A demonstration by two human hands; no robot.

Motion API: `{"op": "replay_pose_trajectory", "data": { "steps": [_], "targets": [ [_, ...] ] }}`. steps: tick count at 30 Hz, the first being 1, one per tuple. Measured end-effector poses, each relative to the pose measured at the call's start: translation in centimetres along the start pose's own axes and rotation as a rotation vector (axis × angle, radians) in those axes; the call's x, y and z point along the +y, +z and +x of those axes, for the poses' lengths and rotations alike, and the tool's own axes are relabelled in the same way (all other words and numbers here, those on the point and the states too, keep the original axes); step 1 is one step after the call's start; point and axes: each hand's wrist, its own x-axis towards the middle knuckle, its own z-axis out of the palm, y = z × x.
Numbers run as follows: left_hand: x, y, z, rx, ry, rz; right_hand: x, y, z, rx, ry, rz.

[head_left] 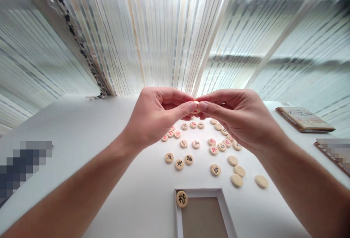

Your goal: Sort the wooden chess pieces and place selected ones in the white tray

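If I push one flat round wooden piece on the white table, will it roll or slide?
A lying piece would probably slide, not roll: it is a flat disc on the smooth table. It looks stiff and light; both hands pinch one with fingertips.

A white counter (82,136) is carrying a scatter of round wooden Chinese chess pieces (188,159) at its middle, some lying face up with red or black characters, others (236,180) lying blank side up to the right. A shallow white box tray (203,216) is sitting at the near edge, one black-marked piece (182,198) resting in its corner. A box lid (304,119) is lying far right.
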Motion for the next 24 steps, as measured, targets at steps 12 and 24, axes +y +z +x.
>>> {"op": "replay_pose_trajectory", "data": {
  "steps": [12, 24],
  "targets": [
    [-5.7, 1.2, -5.5, -0.008, -0.283, -0.236, 3.7, 1.8, -5.0, -0.131, 0.296, -0.035],
    [-7.6, 1.1, -5.8, -0.023, -0.281, -0.335, 5.1, 2.4, -5.3, -0.090, 0.294, 0.072]
  ]
}}
